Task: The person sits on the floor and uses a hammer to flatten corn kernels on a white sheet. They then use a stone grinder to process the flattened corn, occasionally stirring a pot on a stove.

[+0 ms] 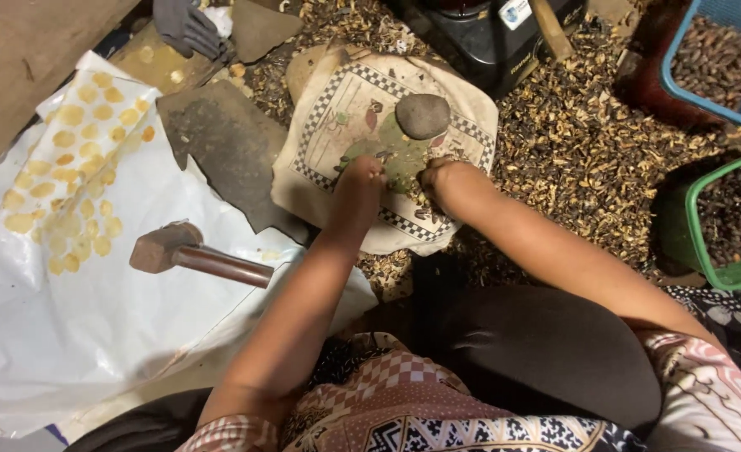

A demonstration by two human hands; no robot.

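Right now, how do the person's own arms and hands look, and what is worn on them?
Both forearms are bare, and the left hand and right hand wear no gloves; no rings or watch can be seen. Short patterned sleeves show at the bottom: the left sleeve checked red and white, the right sleeve with pink, cream and dark swirls.

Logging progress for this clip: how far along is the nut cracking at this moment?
Done: pale kernels lie in rows on the white sheet, and broken shells litter the floor. In hand: left hand and right hand pick at bits on the cloth by the stone; the hammer lies aside. Left: dark nuts fill the blue basket and green basket.
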